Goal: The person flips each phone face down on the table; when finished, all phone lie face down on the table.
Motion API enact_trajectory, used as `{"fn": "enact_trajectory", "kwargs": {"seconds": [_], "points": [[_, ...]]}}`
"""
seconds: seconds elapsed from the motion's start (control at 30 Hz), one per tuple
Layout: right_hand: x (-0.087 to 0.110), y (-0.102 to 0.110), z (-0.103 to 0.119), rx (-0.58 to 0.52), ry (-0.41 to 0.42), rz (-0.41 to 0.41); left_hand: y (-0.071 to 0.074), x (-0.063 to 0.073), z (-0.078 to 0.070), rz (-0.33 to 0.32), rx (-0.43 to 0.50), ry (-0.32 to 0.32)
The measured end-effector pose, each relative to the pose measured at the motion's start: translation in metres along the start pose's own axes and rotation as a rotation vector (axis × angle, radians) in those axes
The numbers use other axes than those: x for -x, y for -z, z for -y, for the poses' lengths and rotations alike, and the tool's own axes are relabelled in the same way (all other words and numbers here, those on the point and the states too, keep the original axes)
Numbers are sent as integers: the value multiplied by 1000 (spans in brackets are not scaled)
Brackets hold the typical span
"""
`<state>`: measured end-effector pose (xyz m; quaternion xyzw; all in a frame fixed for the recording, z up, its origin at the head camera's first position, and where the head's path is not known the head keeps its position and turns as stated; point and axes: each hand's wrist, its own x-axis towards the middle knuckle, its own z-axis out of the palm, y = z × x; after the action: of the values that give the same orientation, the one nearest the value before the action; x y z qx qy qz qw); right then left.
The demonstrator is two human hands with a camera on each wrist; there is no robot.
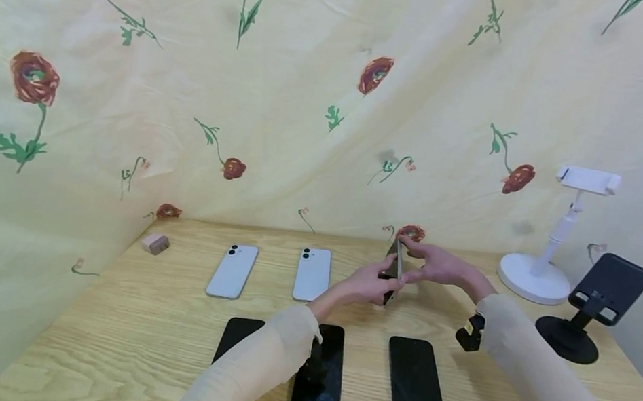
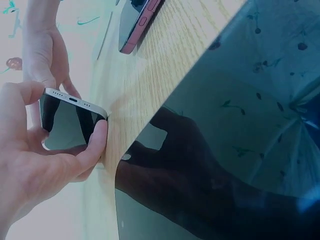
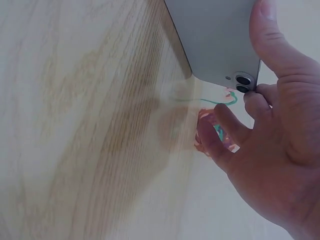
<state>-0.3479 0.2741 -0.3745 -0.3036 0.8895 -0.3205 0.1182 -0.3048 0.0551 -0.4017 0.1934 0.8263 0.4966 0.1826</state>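
Observation:
Both hands hold a smartphone [image 1: 391, 272] on its long edge near the back of the table. My left hand [image 1: 370, 284] grips its lower end; in the left wrist view, thumb and fingers span the end with the charging port, and the dark screen [image 2: 67, 127] shows between them. At the upper end, my right hand [image 1: 440, 265] holds the phone with thumb and fingertips beside the rear camera. The right wrist view shows its pale grey back [image 3: 215, 40] with two lenses. Left of it, a white phone [image 1: 312, 276] and another white phone [image 1: 232, 271] lie face down.
In front lie three phones with black screens: a right one [image 1: 419, 392], a middle one [image 1: 327, 379] and a left one [image 1: 237, 334] partly under my left sleeve. A black phone stand [image 1: 581, 326], a white stand [image 1: 535, 278] and a small charger-like block [image 1: 155, 244] flank them.

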Motion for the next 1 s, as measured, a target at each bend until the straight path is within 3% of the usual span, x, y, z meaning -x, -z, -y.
{"fn": "enact_trajectory", "kwargs": {"seconds": [0.37, 0.5, 0.77, 1.0], "points": [[-8, -7, 0, -23, 1, -11, 2, 3, 2, 26, 257, 28], [-11, -10, -1, -79, 6, -1, 2, 4, 3, 20, 320, 40], [-15, -17, 0, -201, 56, 26, 7, 7, 3, 45, 360, 53], [-20, -27, -2, -187, 131, 29, 11, 11, 4, 63, 420, 59]]}}
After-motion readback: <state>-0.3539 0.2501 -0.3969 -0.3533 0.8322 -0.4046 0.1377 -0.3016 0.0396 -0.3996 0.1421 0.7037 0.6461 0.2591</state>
